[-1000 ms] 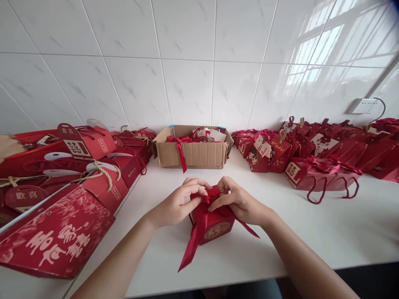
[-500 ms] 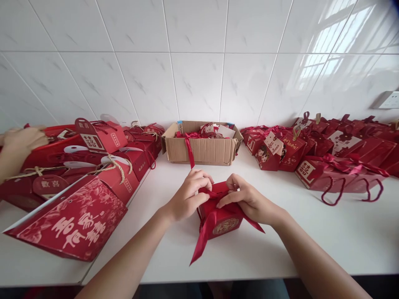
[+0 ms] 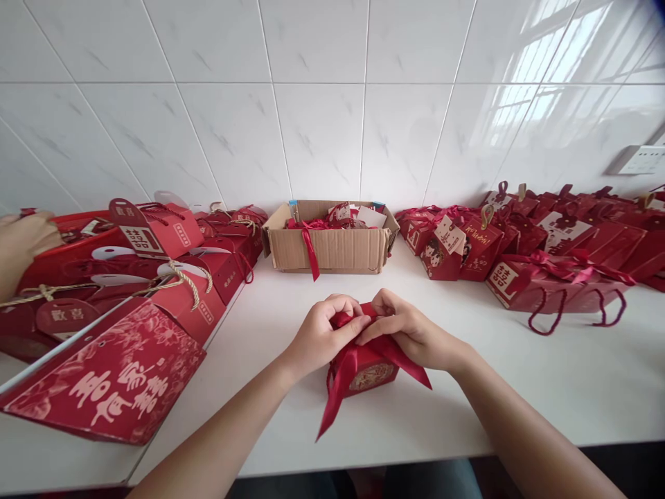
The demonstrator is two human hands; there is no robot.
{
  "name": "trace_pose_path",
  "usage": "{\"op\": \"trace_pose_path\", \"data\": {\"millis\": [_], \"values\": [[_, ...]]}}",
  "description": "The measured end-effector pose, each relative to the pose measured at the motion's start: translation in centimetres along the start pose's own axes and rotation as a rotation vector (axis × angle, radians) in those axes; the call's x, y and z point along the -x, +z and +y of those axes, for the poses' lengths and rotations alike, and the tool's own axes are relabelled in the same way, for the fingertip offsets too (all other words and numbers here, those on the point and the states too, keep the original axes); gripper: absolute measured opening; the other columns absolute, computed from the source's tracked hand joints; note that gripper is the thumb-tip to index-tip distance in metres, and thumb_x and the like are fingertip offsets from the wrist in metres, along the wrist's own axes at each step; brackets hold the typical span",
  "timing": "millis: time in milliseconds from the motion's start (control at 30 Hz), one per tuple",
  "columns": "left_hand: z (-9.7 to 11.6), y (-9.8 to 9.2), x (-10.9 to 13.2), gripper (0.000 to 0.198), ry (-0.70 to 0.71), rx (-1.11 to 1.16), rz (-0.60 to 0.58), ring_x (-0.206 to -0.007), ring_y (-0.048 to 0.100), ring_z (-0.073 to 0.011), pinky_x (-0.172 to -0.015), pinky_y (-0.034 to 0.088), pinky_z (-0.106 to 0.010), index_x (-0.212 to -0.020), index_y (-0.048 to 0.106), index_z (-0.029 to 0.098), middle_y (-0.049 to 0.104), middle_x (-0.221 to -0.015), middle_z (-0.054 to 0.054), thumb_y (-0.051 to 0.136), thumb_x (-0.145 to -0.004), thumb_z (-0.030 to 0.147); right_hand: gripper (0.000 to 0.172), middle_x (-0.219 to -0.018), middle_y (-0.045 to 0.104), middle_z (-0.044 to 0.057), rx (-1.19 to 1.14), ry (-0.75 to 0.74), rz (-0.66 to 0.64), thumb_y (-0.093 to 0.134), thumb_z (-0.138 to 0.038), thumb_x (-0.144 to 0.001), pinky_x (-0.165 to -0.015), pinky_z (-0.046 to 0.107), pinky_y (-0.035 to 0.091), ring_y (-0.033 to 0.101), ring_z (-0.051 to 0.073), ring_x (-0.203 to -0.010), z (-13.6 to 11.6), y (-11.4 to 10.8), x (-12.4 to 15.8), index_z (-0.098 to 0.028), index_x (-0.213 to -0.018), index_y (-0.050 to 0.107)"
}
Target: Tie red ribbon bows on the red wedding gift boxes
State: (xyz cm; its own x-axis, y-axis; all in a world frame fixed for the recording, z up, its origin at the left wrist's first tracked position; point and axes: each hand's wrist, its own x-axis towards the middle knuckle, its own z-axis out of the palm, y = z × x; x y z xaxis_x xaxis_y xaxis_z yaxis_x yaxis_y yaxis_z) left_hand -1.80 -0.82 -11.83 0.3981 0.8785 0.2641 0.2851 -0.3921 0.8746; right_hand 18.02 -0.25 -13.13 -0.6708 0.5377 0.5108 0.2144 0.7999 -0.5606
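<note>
A small red gift box (image 3: 373, 376) with a gold round emblem stands on the white table in front of me. Red ribbon (image 3: 340, 388) lies across its top, with one tail hanging at the left front and another at the right. My left hand (image 3: 328, 331) is closed on the ribbon over the box, thumb against bent fingers. Close beside it, my right hand (image 3: 402, 329) pinches the ribbon too, its fingertips almost meeting the left thumb. The fingers hide the middle of the ribbon and most of the box top.
Behind the gift box stands a cardboard box (image 3: 332, 251) holding red ribbon and cards. Red gift bags (image 3: 111, 378) and boxes crowd the left, where another person's hand (image 3: 25, 242) reaches in at a red basin. Several finished-looking red boxes (image 3: 561, 281) line the right. A tiled wall (image 3: 322, 138) rises behind.
My hands have drawn closer together over the box, and my left hand has moved right and curled more around the ribbon. The other person's hand has shifted left in view.
</note>
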Motion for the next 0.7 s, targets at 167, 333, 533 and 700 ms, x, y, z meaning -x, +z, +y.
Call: {"op": "trace_pose_path", "data": {"millis": [167,333,533,700], "values": [[0.2,-0.1,-0.1,0.038,-0.053,0.073,-0.025,-0.09,0.058,-0.019,-0.079,0.046,-0.032,-0.059,0.029,0.02,0.061,-0.084,-0.004,0.059,-0.081,0.029,0.018,-0.093,0.047,0.005,-0.072,0.102,0.068,0.033,-0.01,-0.094,-0.074,0.031,0.047,0.046,0.015,-0.081,0.1,-0.3,0.1,-0.021,-0.102,0.046],[0.2,-0.5,-0.1,0.041,-0.062,0.067,-0.061,-0.105,0.056,-0.022,-0.087,0.042,-0.033,-0.057,0.028,0.02,0.063,-0.083,-0.004,0.064,-0.077,0.023,0.007,-0.089,0.047,0.004,-0.028,0.154,0.09,0.037,-0.014,-0.094,-0.067,0.029,0.043,0.043,0.015,-0.075,0.7,-1.2,0.5,-0.021,-0.094,0.039],[0.2,-0.8,-0.1,0.034,-0.071,0.055,-0.085,-0.109,0.055,-0.0226,-0.09,0.041,-0.034,-0.058,0.037,0.02,0.064,-0.083,-0.003,0.065,-0.076,0.023,0.009,-0.086,0.048,0.002,-0.064,0.17,0.116,0.041,-0.021,-0.094,-0.068,0.028,0.044,0.046,0.013,-0.073,0.8,-1.7,0.4,-0.021,-0.103,0.042],[0.4,-1.0,0.1,0.03,-0.087,0.073,-0.103,-0.11,0.055,-0.0238,-0.089,0.042,-0.034,-0.063,0.039,0.02,0.063,-0.086,-0.003,0.065,-0.077,0.027,0.023,-0.076,0.051,-0.001,-0.03,0.359,0.032,0.054,-0.041,-0.088,-0.059,0.024,0.039,0.046,0.011,-0.066,0.7,-2.0,0.2,-0.018,-0.086,0.048]]}}
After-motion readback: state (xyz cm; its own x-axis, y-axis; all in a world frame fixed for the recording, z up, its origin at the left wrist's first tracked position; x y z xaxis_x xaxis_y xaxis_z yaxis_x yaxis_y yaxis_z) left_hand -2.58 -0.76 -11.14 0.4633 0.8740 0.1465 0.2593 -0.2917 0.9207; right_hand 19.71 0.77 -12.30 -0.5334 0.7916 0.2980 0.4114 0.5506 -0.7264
